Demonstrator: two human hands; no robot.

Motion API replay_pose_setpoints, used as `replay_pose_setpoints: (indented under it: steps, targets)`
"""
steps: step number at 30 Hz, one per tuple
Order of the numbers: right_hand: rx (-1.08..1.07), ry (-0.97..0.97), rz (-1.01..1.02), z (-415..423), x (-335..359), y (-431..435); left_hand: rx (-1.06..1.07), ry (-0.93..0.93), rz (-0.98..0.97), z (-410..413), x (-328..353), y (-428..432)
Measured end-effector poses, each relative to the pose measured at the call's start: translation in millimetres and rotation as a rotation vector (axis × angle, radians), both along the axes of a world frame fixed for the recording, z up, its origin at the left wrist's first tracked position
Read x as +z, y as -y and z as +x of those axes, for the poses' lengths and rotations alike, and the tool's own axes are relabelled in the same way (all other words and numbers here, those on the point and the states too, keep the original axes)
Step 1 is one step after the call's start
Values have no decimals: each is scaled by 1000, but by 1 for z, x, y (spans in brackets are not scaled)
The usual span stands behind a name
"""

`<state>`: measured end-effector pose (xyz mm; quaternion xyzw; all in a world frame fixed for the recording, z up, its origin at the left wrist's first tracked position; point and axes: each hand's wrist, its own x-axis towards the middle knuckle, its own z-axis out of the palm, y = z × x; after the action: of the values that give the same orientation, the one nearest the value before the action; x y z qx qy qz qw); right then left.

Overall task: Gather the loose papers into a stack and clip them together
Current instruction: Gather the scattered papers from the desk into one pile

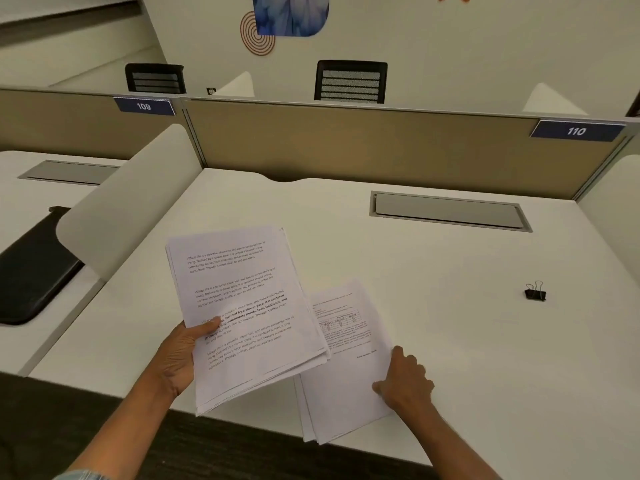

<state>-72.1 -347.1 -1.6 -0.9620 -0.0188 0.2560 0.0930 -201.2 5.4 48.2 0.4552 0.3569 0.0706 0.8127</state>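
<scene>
White printed sheets fill both hands: the left hand (181, 355) pinches a sheaf (242, 313) at its near-left edge, thumb on top across the text and fingers hidden beneath, holding it lifted and tilted above the desk (450, 341). The right hand (403, 382) presses down, fingers curled, on the lower right corner of a second small pile (343, 375) that lies flat at the desk's near edge, its bottom overhanging slightly; whether it grips or merely pins the corner cannot be told. The sheaf's right corner overlaps the pile's left side. From the hands, the binder clip (535, 292) sits well apart at about two o'clock, handles up, alone on the bare top. A grey cable hatch (450, 211) lies at one o'clock near the partition. The paper is light, thin and floppy; it sags where unsupported and the sheets will likely slide on each other, so it seems best held near a long edge with thumb over and fingers under, then tapped square. The clip is small, stiff and springy, probably best squeezed by its wire handles.
</scene>
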Motion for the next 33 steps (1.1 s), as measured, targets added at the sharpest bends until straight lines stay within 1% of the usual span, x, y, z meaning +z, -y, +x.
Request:
replay_pose_setpoints:
  steps: [7, 16, 20, 23, 27, 33]
  targets:
    - [-59, 17, 4, 3, 1, -10, -55, 0, -36, -2, -5, -8]
    - [-189, -66, 209, 11, -5, 1, -101, -29, -55, -3, -10, -16]
    - [-319, -75, 441, 19, -12, 15, -157, -40, -129, -8, -16, -24]
    - [-415, -150, 669, 24, -8, 28, -186, -41, -180, -13, -22, -25]
    - [-445, -221, 862, 24, 8, 41, -177, -44, -237, -15, -28, -19]
    - [-508, -189, 1144, 17, 22, 50, -211, -28, -257, -9, -23, 0]
